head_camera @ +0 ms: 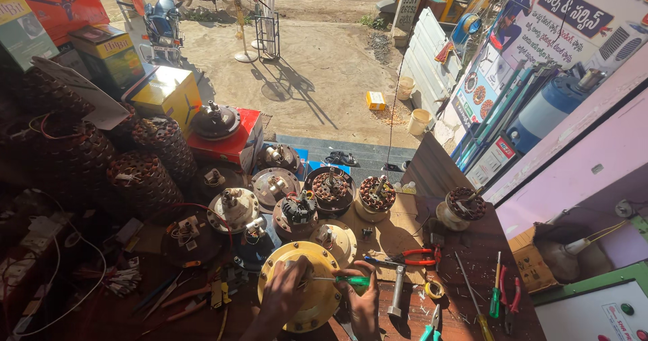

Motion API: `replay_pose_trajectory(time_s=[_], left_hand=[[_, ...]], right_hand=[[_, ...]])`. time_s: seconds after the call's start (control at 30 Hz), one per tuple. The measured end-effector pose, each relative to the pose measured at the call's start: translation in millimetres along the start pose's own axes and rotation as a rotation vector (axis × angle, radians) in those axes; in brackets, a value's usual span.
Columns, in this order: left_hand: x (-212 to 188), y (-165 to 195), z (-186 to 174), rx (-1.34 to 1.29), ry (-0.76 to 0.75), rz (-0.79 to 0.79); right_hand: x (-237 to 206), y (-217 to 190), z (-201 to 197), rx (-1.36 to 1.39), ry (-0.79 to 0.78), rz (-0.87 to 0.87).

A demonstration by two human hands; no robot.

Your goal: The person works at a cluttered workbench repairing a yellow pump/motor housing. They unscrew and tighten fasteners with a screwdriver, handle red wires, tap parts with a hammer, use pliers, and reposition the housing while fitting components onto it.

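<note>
The left hand (287, 294) presses flat on the yellow motor housing (307, 294) at six o'clock on the bench. The right hand (364, 300), at its three o'clock, grips a green-handled screwdriver (344, 280), apparently tip-down on the housing; red-handled pliers (413, 257) lie at one o'clock.

Left hand (287, 290) steadies a yellow motor housing (307, 307); right hand (361, 297) grips a green-handled screwdriver (341, 280).
</note>
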State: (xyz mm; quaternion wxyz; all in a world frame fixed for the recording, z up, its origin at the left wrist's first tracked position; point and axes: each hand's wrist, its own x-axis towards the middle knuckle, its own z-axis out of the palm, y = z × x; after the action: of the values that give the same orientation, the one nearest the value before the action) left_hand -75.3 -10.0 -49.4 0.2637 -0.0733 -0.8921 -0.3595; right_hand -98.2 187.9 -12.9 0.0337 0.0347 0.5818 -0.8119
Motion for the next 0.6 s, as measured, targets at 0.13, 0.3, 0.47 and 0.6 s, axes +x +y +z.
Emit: replay_pose_trajectory(time_s=[0.13, 0.3, 0.47, 0.6], left_hand=[[-1.6, -1.5, 3.5, -0.001, 0.0, 0.006], [-2.9, -7.5, 2.5, -0.002, -0.044, 0.035], [-6.2, -1.1, 4.4, -0.019, -0.011, 0.016], [-2.9, 2.2, 3.4, 0.028, -0.041, -0.018]], right_hand=[[-9.8, -4.4, 0.1, -0.381, 0.222, 0.129], [-10.8, 0.4, -0.8, 0.086, -0.07, -0.158], [-13.2, 9.2, 6.7, -0.223, 0.27, 0.064], [-15.2, 9.3, 3.6, 0.039, 0.043, -0.165]])
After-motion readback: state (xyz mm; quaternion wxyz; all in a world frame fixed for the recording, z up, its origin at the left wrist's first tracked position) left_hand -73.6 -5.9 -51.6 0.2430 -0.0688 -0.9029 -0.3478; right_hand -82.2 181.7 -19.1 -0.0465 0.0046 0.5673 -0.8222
